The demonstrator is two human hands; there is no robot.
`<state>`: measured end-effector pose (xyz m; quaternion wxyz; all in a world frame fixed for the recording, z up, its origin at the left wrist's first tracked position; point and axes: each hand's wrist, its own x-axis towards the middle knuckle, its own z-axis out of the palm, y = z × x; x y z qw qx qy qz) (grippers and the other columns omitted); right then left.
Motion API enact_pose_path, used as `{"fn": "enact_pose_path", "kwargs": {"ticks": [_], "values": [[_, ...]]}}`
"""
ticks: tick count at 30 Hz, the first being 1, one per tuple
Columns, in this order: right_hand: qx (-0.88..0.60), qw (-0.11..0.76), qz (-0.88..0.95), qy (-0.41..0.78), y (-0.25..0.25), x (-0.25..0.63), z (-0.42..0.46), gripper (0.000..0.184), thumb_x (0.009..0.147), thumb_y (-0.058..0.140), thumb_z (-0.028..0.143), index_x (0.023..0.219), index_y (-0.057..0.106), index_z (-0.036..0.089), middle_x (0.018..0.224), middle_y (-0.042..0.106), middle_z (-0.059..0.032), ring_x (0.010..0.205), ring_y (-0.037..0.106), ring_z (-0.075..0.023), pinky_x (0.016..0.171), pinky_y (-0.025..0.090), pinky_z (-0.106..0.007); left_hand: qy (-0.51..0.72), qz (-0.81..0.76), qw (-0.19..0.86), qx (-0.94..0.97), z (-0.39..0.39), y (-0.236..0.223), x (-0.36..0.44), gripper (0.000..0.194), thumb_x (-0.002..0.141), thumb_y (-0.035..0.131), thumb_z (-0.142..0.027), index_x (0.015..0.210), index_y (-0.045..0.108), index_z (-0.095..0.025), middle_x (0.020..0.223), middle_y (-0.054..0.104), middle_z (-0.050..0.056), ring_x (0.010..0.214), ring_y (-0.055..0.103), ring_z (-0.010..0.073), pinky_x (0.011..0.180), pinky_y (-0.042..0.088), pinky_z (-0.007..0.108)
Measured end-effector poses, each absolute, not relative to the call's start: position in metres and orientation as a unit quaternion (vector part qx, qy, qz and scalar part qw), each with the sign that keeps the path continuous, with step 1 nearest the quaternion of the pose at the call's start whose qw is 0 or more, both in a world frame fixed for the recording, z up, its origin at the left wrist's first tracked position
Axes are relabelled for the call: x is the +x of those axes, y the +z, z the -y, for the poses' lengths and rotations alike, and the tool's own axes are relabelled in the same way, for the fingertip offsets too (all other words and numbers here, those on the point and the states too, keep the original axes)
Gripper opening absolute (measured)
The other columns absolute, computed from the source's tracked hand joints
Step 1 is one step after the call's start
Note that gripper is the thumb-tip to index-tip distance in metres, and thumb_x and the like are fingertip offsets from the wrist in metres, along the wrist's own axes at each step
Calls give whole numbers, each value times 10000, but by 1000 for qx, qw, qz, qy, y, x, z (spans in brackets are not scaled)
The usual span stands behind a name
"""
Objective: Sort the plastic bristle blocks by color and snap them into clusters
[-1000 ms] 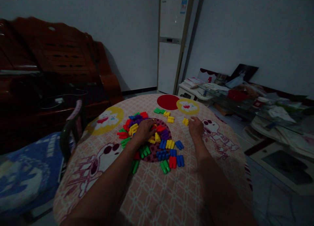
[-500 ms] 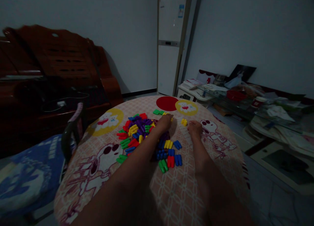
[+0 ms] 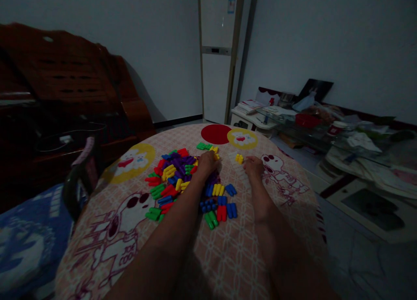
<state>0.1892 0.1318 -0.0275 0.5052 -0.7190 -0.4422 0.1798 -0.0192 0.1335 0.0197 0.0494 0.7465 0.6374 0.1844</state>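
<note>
My left hand (image 3: 208, 162) reaches over the right side of a pile of plastic building blocks (image 3: 182, 164). Its fingers are curled down, with a bit of a yellow block (image 3: 217, 156) showing at the fingertips. Just beyond it lie a green block (image 3: 203, 146) and another yellow piece (image 3: 213, 149). My right hand (image 3: 253, 166) rests on the cloth with its fingers drawn together; whatever they hold is hidden. A small yellow block (image 3: 239, 158) lies just left of those fingertips. Nearer me are a yellow block (image 3: 218, 189), blue blocks (image 3: 231, 210) and a red block (image 3: 222, 213).
A patterned cloth (image 3: 241, 252) covers the round table. A chair (image 3: 76, 178) with a blue seat stands at the left, before a wooden sofa (image 3: 74, 83). On the right, a cluttered glass-topped cabinet (image 3: 302, 126) runs along the wall. A tall white unit (image 3: 216, 83) stands behind.
The view has shifted a little, moving the whole scene left. Both hands stay near the same blocks, and the small yellow block still lies between them.
</note>
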Motion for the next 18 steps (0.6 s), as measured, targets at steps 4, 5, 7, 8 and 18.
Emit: {"fn": "enact_pose_path", "kwargs": {"ticks": [4,5,7,8,18], "values": [[-720,503,433,200,-22,187,-128,365,757,492,280,969,751,132,625,682,-15,581,634,-146,600,511,-225,255,-553,108,786,-133,28,2,337,831,630,-267,1139,676,-140,1031,730,102,939,673,212,860,513,296],[-719,502,435,202,-21,187,-127,366,760,493,283,973,749,131,627,684,-17,581,636,-146,600,512,-225,268,-535,120,792,-133,29,10,354,814,647,-259,1144,682,-136,1022,733,98,927,672,209,865,515,299],[-718,501,441,200,-21,187,-127,367,769,498,295,983,747,131,649,696,-25,602,646,-150,610,516,-226,279,-522,142,793,-134,29,23,347,795,651,-225,1123,701,-124,1009,739,99,919,675,205,888,514,306],[-718,499,444,196,-22,188,-127,369,772,502,301,991,745,132,664,703,-30,619,652,-152,619,518,-228,280,-524,155,789,-135,28,27,325,792,639,-204,1096,715,-118,999,741,101,916,677,203,890,514,305],[-720,464,482,182,-24,189,-127,368,795,480,305,961,763,140,716,722,-49,667,661,-156,663,511,-237,319,-557,211,737,-136,15,31,321,757,640,-120,1074,690,-111,967,748,95,868,680,189,791,532,288]]}}
